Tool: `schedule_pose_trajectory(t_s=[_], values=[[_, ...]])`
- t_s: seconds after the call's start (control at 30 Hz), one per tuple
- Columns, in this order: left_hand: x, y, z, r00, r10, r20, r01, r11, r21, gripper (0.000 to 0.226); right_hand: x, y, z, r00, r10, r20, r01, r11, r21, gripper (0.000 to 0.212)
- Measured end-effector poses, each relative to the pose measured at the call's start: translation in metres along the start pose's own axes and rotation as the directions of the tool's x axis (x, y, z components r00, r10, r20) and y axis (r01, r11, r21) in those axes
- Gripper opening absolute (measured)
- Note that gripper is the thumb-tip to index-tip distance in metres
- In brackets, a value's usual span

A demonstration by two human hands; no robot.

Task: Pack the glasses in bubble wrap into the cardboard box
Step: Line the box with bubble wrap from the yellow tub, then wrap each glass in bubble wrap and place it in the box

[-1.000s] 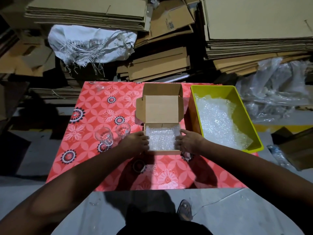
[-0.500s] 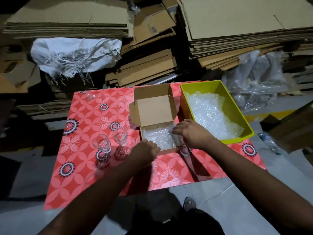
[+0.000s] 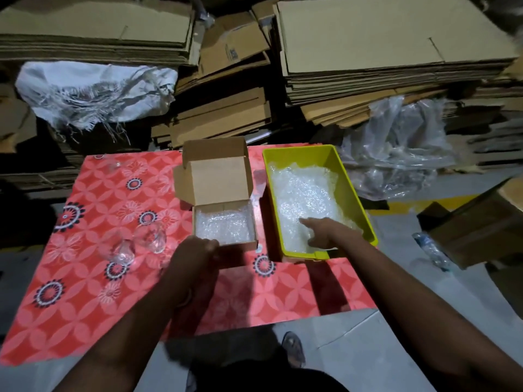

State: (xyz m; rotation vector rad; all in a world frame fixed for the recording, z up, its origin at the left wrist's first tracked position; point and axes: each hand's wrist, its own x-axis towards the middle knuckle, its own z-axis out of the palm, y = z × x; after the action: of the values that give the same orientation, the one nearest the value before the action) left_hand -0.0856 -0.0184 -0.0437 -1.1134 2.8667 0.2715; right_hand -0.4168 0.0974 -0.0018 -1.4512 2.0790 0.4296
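Note:
A small cardboard box stands open on the red patterned table, its lid tilted back, with bubble wrap lining the inside. Two clear glasses stand to its left, blurred. A yellow bin on the right holds a pile of bubble wrap. My left hand rests at the box's near left corner with fingers curled. My right hand is inside the bin, fingers spread on the bubble wrap there.
The red floral table ends just behind the box and bin. Stacks of flat cardboard and a white sack rise behind it. Clear plastic sheeting and a brown carton lie on the right.
My right hand left the box and moved right into the yellow bin. My left hand stayed at the box's near left corner. The view shifted left and down.

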Motion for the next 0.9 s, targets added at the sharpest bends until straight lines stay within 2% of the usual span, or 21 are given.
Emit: schedule_pose_trajectory(t_s=[0.1,0.2,0.23,0.3,0.4,0.47,0.53,0.6,0.67,0.73,0.8,0.9], values=[[0.001,0.006,0.0,1.0,-0.003,0.009,0.002,0.997,0.079,0.026,0.021,-0.001,0.005,0.996,-0.01,0.093,0.012,1.0,-0.018,0.082],[-0.004,0.014,0.005,0.992,0.026,-0.123,-0.02,0.998,0.056,0.032,0.028,-0.001,0.001,0.997,0.003,0.081,0.002,0.998,-0.061,0.072],[-0.006,0.016,0.004,0.988,0.003,-0.157,0.002,0.999,0.036,0.039,0.025,-0.002,-0.005,0.999,0.013,0.031,-0.01,0.997,-0.076,0.066],[-0.011,0.014,0.005,0.98,-0.09,-0.178,0.084,0.996,-0.04,0.044,0.014,-0.006,-0.019,0.984,0.038,-0.175,-0.052,0.996,-0.073,0.049],[-0.021,0.012,0.007,0.955,-0.112,-0.274,0.104,0.994,-0.044,0.039,-0.014,-0.032,-0.037,0.848,0.045,-0.528,-0.025,0.999,0.043,0.029],[-0.029,0.006,0.002,0.943,-0.089,-0.321,0.086,0.996,-0.024,0.035,-0.03,-0.059,-0.041,0.771,0.029,-0.636,0.088,0.985,0.151,0.022],[-0.037,-0.003,-0.004,0.925,-0.118,-0.36,0.118,0.993,-0.022,0.034,-0.04,-0.09,-0.04,0.759,-0.012,-0.65,0.213,0.949,0.231,0.018],[-0.049,-0.017,-0.011,0.892,-0.21,-0.401,0.188,0.978,-0.093,0.031,-0.042,-0.123,-0.027,0.757,-0.077,-0.649,0.322,0.908,0.267,0.015],[-0.061,-0.034,-0.016,0.84,-0.311,-0.444,0.274,0.95,-0.148,0.031,-0.04,-0.151,-0.007,0.736,-0.155,-0.659,0.413,0.874,0.256,0.015],[-0.072,-0.057,-0.015,0.806,-0.387,-0.448,0.347,0.922,-0.174,0.039,-0.034,-0.175,0.016,0.745,-0.217,-0.631,0.437,0.873,0.215,0.016],[-0.075,-0.081,-0.015,0.802,-0.451,-0.391,0.37,0.89,-0.267,0.05,-0.03,-0.194,0.036,0.768,-0.255,-0.588,0.441,0.875,0.198,0.015],[-0.064,-0.106,-0.016,0.866,-0.419,-0.273,0.331,0.889,-0.316,0.064,-0.033,-0.212,0.054,0.784,-0.241,-0.572,0.446,0.86,0.249,0.013]])
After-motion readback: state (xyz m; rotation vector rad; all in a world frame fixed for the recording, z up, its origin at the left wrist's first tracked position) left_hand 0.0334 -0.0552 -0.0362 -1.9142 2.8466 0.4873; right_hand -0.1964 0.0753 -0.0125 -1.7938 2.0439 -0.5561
